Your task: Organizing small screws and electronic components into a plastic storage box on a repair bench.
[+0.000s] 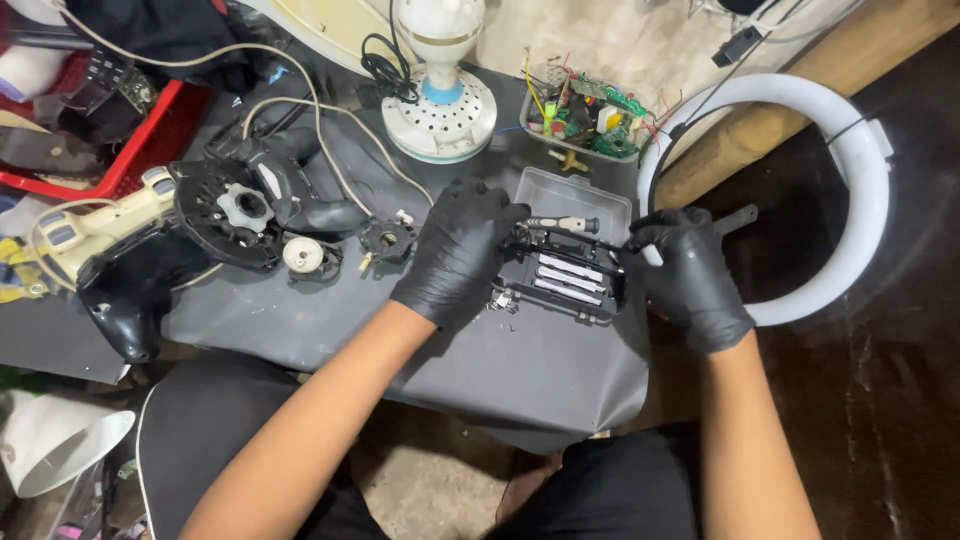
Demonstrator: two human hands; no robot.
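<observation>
Left hand (462,250), black glove: laid over the near-left corner of a black tool holder (565,275), fingers curled and pressing on its top edge; whether they pinch anything beneath cannot be told.

Right hand (690,275), black glove: at the holder's right end, fingers closed around a thin dark tool shaft (575,238) that runs leftward across the holder toward the left hand.

Tool holder: black rack with several pale, silver-handled bits lying side by side; sits on the dark mat (540,370), just in front of a clear plastic tray (575,195); a screwdriver (565,224) with a pale handle lies along the tray's near edge.

Left of the hands: small black motor part (386,240); white round cap (302,256); large black disc-shaped housing (235,212) with a grey hub; cream-coloured tool body (85,225) with a cord; red basket (140,140) behind.

Back of mat: white fan base (440,115) with a perforated top; clear tub of green circuit boards (590,120) and loose wires.

Right: white ring light (860,190), partly off the mat, just beside the right hand.

Hazards, as judged: the holder rests near the mat's overhang, so a hard pull on the shaft could tip it and spill the bits to the floor; small loose screws beside the left hand could be swept off by the wrist; gloved fingers may slip on the thin shaft; the right elbow could knock the ring light.
</observation>
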